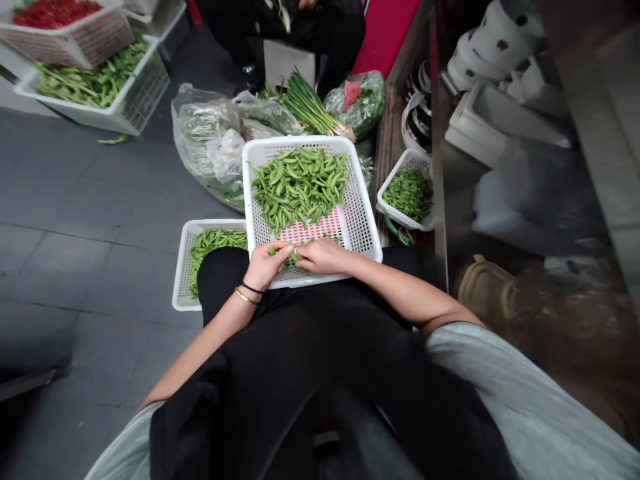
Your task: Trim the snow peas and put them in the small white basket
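A white perforated plastic basket [367, 230] rests on my lap, with a heap of green pea pods [300, 183] in its far part. Over the near side of this basket, my left hand [269, 264] is closed on a pea pod [273, 250]. My right hand [323, 256] meets it there, its fingers pinched around a green pod end [295, 256]. Few details show between the fingertips. Some small green bits lie on the basket floor close to my hands. Beside my left knee stands a second white basket [186, 293] with more pods.
Beyond the basket lie bagged greens [205, 133] and a bunch of scallions [313, 103]. Another person [320, 27] sits behind them. A small basket of leafy herbs [407, 193] stands right, by a metal edge. Stacked vegetable baskets [125, 107] are at far left on the grey tiles.
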The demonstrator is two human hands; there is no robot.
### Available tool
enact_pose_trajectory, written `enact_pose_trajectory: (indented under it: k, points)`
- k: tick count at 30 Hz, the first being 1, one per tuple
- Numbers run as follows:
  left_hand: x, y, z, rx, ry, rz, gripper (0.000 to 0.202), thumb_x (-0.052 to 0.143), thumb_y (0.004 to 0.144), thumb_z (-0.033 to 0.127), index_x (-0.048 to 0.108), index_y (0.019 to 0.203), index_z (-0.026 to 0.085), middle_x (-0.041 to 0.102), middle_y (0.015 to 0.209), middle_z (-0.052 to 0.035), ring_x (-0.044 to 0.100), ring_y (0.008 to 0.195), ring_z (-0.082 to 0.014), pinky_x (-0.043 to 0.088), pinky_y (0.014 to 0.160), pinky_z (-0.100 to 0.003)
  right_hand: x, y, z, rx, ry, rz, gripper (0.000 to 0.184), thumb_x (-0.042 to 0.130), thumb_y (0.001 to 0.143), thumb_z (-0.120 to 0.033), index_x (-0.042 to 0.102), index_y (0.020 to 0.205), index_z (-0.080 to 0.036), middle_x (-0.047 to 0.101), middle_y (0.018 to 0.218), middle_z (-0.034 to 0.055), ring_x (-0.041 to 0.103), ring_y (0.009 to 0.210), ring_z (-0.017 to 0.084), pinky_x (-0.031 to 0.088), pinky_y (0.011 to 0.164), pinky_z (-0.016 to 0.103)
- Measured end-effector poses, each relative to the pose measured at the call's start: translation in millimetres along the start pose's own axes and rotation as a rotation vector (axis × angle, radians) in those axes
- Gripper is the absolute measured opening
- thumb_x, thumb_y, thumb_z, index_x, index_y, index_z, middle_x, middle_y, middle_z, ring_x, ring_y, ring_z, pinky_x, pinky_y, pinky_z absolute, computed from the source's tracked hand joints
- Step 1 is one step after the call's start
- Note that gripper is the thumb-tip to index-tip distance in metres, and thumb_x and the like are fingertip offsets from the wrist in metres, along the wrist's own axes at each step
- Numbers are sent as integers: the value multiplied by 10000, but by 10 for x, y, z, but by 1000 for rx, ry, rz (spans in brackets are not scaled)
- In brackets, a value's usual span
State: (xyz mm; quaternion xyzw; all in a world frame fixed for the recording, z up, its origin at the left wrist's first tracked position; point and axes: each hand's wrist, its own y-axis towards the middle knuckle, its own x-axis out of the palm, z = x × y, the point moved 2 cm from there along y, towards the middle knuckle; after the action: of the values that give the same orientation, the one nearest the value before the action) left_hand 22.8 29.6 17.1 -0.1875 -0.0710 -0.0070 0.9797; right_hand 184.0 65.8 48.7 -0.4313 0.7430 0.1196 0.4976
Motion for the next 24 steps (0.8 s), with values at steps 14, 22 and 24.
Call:
enact_pose_trajectory:
  k: [14,22,24]
  points:
    - [249,-198,406,4,-141,-233,313,717,703,411,569,703,135,283,429,92,209,357,-25,142,347,-163,-396,-156,-307,4,-130,462,248,375,926,-265,575,876,-126,613,854,88,508,705,158,307,624,269]
    - [8,-163,321,164,-119,146,264,734,679,354,588,701,135,387,418,74,287,345,-34,209,348,-172,-392,-511,111,133,8,605,280,369,931,-292,573,806,-147,607,786,69,517,705,150,363,662,266]
    - [-62,-171,312,240,-37,177,232,720,697,343,613,707,138,414,424,64,311,358,-42,235,364,-182,-426,-559,185,160,77,581,238,430,905,-322,580,833,-152,609,782,52,523,693,144,374,656,258]
